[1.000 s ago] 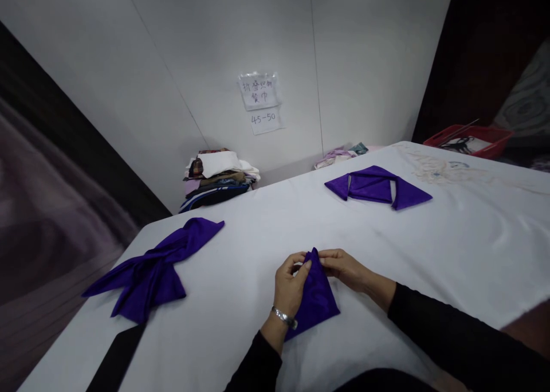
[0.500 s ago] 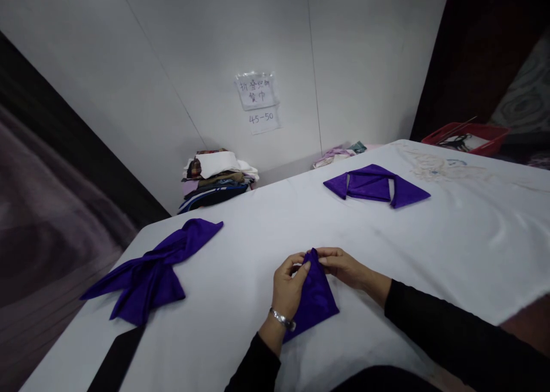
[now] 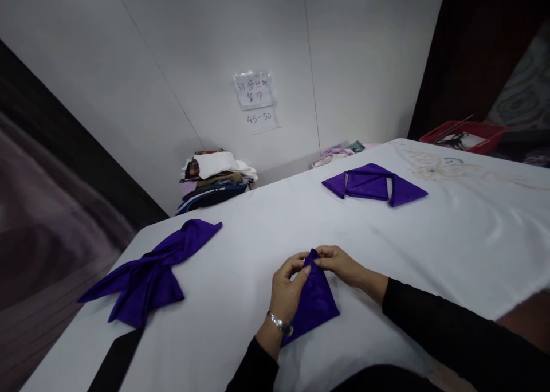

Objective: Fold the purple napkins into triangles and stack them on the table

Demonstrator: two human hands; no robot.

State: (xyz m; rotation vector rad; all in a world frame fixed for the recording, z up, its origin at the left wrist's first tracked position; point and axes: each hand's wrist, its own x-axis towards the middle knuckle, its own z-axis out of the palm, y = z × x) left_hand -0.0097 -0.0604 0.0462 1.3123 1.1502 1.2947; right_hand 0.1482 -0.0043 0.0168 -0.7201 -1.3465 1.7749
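Left side of the purple napkin (image 3: 318,300) hidden behind the left hand (image 3: 287,289) and wrist; its layers could not be counted. Fingertips partly lost at the peak — exact grip there hard to read. Both black sleeves (image 3: 455,329) ran out of frame; so did a black strip (image 3: 115,362) at near left, its far end meeting a second purple cloth (image 3: 157,269). Lilac fabric (image 3: 335,156) beyond the table's far edge showed only in part. Dark items in the red basket (image 3: 490,137), far right, were too dim to name.

The napkin lay at the near middle of the white tablecloth (image 3: 258,243), between the hands: a glossy triangular shape, narrow and bunched at its far tip, broad at its near edge, one sharp corner pointing right. Faint sheen on the face.

Left hand, silver bracelet (image 3: 280,323) at the wrist, closed thumb-and-finger near the tip. Right hand (image 3: 337,262) likewise narrow, pinching the tip from the right.

Second cloth, left: gathered at the middle, ends spread. Third purple cloth (image 3: 368,185), far right — flat center panel, pointed ends. Beyond, a pile of folded clothes (image 3: 217,177) below a handwritten sign (image 3: 255,91) on the wall.
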